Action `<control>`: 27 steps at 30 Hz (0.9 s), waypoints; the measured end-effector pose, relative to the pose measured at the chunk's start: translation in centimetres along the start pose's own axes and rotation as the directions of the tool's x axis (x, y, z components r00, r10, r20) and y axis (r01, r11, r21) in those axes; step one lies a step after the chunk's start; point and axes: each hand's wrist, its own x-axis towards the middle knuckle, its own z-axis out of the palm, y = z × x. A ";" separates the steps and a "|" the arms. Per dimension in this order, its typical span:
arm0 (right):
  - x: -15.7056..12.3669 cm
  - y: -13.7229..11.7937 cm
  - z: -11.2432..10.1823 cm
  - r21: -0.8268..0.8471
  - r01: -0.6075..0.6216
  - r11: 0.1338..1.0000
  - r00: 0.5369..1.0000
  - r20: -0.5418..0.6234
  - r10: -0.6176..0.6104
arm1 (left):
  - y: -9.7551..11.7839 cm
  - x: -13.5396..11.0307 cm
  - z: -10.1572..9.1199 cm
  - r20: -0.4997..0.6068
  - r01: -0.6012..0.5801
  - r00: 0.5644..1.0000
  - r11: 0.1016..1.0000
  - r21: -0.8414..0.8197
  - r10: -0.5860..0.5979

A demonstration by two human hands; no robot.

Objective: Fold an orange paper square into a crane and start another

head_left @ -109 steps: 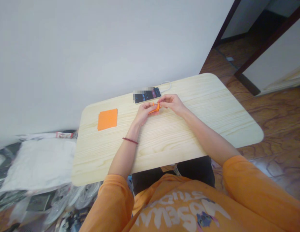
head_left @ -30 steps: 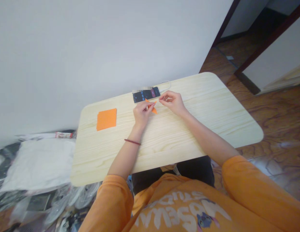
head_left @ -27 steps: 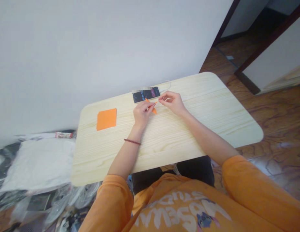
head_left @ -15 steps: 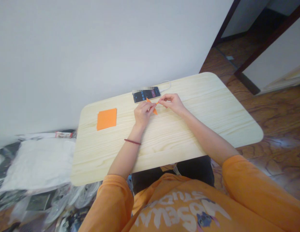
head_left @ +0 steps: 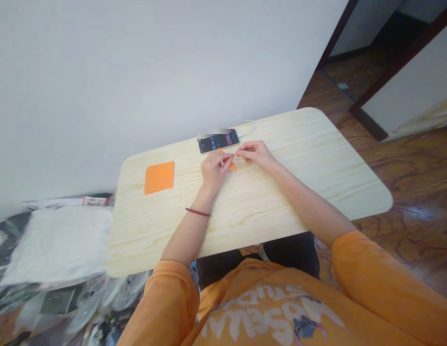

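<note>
Between my two hands is a small folded piece of orange paper (head_left: 233, 166), its pointed ends sticking out above and below my left fingers. My left hand (head_left: 213, 169) is closed on it, thumb and fingers pinching near its middle. From the right, my right hand (head_left: 255, 154) pinches a tip of the same folded paper between thumb and forefinger. Much of the paper's shape is hidden by my left fingers. Just beyond my hands lies a phone (head_left: 208, 144) with a lit timer screen.
A stack of square orange paper sheets (head_left: 159, 178) lies on the left of the pale wooden table (head_left: 281, 202). A white cable (head_left: 253, 126) runs from the phone. The wall (head_left: 155, 72) stands behind the table. Left of it are a white bag (head_left: 61, 240) and plastic-wrapped items.
The lower point of the folded paper has shifted slightly to the right and turned a little. Both hands keep their pinch and have barely moved.
</note>
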 end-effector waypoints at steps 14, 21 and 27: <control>-0.2 -0.4 0.0 0.012 -0.013 1.000 1.000 0.005 0.013 | 0.5 0.0 0.1 0.057 0.203 0.979 0.964 -0.169 -0.196; 0.0 -0.1 -0.2 -0.014 0.000 1.000 1.000 0.007 0.000 | 0.4 -0.1 0.3 0.051 0.207 0.978 0.961 -0.183 -0.202; 0.3 0.5 -0.5 -0.023 0.020 1.000 1.000 -0.006 -0.020 | 0.4 -0.1 0.3 0.045 0.206 0.979 0.957 -0.205 -0.201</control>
